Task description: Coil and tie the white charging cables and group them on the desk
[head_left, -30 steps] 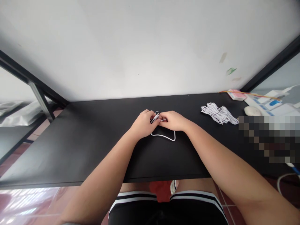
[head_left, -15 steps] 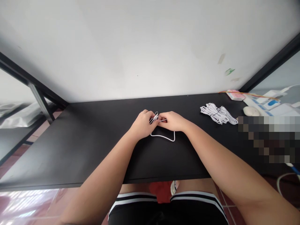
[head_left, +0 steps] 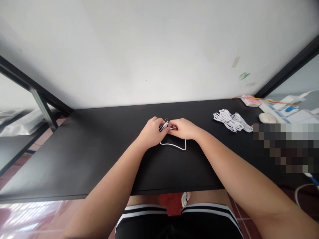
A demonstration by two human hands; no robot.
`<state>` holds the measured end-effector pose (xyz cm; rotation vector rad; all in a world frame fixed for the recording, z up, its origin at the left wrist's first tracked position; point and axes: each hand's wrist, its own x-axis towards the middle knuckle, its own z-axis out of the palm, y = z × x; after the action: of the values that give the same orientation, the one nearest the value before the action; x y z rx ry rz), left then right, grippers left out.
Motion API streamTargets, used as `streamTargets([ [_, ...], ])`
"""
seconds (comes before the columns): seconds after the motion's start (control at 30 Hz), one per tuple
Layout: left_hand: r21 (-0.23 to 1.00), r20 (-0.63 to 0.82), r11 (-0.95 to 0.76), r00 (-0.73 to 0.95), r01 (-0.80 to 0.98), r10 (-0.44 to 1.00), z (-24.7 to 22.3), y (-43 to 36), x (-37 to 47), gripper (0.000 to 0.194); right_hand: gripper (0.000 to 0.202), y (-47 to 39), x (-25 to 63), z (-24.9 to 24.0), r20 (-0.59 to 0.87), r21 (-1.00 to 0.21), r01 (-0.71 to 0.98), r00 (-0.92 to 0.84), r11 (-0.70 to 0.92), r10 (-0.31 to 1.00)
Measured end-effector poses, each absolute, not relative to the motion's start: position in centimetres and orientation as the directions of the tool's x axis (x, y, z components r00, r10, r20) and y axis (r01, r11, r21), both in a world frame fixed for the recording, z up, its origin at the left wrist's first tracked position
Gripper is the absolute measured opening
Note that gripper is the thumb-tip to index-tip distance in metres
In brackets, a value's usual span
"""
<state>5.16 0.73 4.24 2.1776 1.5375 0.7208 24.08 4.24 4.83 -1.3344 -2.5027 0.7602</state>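
Pinching gathered white cable (head_left: 173,145) in left hand (head_left: 154,132) over black table (head_left: 99,149), also holding its strand in right hand (head_left: 183,128). Forming loop toward six o'clock; having tied bundle (head_left: 233,120) lying at three o'clock.

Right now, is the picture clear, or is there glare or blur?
Head view: pale sheen on black flat tabletop, bright glare on reddish tiled floor, wide-angle stretching near the edges, pixel blocks hiding the right side.

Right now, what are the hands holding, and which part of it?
A white cable: the left hand pinches its bunched strands, the right hand a single strand.
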Motion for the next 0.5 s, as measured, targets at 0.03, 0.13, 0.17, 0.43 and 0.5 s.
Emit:
streamTargets([
  [0.03, 0.572, 0.191, -0.334, 0.275, 0.749, 0.942, 4.2, 0.7, 5.2, 0.020, 0.012, 4.2, 24.1, 4.8, -0.058, -0.528, 0.715, -0.570, 0.459, 0.820],
  [0.13, 0.573, 0.191, -0.340, 0.282, 0.746, 0.940, 4.2, 0.8, 5.2, 0.020, 0.012, 4.2, 24.0, 4.8, -0.055, -0.529, 0.712, -0.571, 0.461, 0.819],
  [0.17, 0.573, 0.187, -0.337, 0.281, 0.747, 0.941, 4.2, 0.7, 5.2, 0.020, 0.011, 4.2, 24.0, 4.8, -0.054, -0.532, 0.710, -0.574, 0.463, 0.817],
  [0.43, 0.560, 0.131, -0.331, 0.314, 0.759, 0.940, 5.4, -0.4, 5.6, 0.020, 0.008, 4.3, 24.0, 4.7, -0.052, -0.519, 0.701, -0.598, 0.490, 0.800],
  [0.5, 0.558, 0.117, -0.337, 0.331, 0.758, 0.936, 5.7, -0.7, 5.7, 0.019, 0.006, 4.3, 24.0, 4.7, -0.045, -0.506, 0.700, -0.605, 0.504, 0.795],
])
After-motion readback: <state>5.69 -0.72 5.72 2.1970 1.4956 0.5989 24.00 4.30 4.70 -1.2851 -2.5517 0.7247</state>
